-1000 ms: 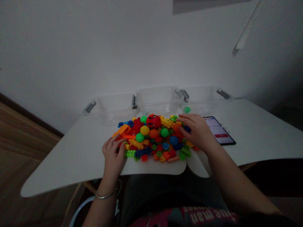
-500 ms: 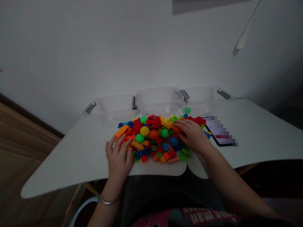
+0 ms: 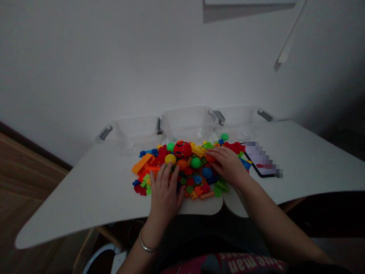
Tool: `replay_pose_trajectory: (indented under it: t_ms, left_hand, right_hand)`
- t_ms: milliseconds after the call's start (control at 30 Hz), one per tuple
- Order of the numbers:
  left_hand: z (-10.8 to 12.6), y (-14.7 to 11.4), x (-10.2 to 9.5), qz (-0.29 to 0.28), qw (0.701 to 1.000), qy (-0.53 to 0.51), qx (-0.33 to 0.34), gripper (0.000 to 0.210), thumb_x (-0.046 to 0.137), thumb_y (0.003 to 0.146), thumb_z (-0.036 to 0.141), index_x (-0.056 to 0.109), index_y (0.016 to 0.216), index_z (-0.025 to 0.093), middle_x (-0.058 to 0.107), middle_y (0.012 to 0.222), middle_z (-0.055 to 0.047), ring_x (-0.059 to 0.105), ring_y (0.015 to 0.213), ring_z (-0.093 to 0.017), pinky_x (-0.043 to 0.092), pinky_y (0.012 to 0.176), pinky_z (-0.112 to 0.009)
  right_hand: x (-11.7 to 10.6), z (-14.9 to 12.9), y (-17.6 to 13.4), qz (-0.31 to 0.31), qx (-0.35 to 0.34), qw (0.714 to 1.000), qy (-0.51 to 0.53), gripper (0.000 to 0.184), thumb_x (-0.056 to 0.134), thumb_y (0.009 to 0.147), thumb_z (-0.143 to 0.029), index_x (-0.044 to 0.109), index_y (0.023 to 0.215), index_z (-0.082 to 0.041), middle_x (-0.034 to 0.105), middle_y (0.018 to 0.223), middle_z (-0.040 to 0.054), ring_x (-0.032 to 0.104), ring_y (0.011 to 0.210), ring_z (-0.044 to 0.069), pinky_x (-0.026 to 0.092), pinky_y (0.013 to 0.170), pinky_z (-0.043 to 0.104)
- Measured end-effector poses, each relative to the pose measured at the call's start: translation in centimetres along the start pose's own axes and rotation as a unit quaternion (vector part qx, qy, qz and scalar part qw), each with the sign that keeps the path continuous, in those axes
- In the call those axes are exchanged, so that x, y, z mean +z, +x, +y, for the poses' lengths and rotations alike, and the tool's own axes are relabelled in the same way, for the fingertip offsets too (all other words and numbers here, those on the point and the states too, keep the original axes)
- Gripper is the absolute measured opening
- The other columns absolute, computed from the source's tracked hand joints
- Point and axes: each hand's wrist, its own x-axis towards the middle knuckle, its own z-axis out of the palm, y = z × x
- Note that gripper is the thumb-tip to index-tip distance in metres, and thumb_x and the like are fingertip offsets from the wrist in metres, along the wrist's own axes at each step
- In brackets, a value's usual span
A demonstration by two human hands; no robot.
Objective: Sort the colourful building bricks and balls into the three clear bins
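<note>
A heap of colourful plastic toy pieces lies on the white table. My left hand [image 3: 165,186] rests over its near left part, fingers spread and apart, just in front of a yellow ball [image 3: 170,159]; the pieces beneath the palm are hidden. On the right of the heap, my right hand [image 3: 230,164] has its fingers and thumb around an orange ball [image 3: 210,158], partly covered by the fingers. Between the hands sit a green ball [image 3: 195,163], another orange ball [image 3: 182,164] and a blue ball [image 3: 207,172]. A larger red ball [image 3: 182,149] tops the heap.
Three clear plastic bins stand along the wall: left [image 3: 137,127], middle [image 3: 189,118] and right [image 3: 238,116]. A phone [image 3: 261,160] lies right of the heap. One green ball [image 3: 224,136] sits near the right bin. The white table [image 3: 94,182] has a curved front edge.
My left hand has moved right from the heap's left edge onto its near middle, uncovering green and red pieces. My right hand stays by the orange ball. The view has shifted slightly.
</note>
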Motion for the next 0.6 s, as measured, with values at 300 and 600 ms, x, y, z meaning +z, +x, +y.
replay_pose_trajectory:
  t_ms: [300, 600]
  left_hand:
    - [0.3, 0.1, 0.5, -0.002, 1.000, -0.004, 0.010, 0.056, 0.057, 0.088, 0.026, 0.046, 0.143, 0.020, 0.047, 0.149, -0.017, 0.038, 0.140, -0.037, 0.023, 0.115, -0.062]
    - [0.1, -0.2, 0.5, -0.011, 1.000, -0.004, 0.013, 0.057, 0.056, 0.088, 0.025, 0.045, 0.144, 0.022, 0.045, 0.151, -0.015, 0.037, 0.140, -0.036, 0.025, 0.115, -0.061]
  right_hand:
    - [0.4, 0.3, -0.4, 0.032, 0.015, 0.999, 0.033, 0.037, 0.056, 0.088, -0.020, 0.063, 0.124, -0.025, 0.067, 0.124, 0.0078, 0.061, 0.115, 0.027, 0.048, 0.102, 0.049]
    - [-1.7, 0.8, 1.0, 0.169, 0.120, 0.978, 0.038, 0.041, 0.055, 0.086, -0.029, 0.056, 0.128, -0.027, 0.066, 0.120, 0.0109, 0.060, 0.113, 0.030, 0.049, 0.098, 0.051]
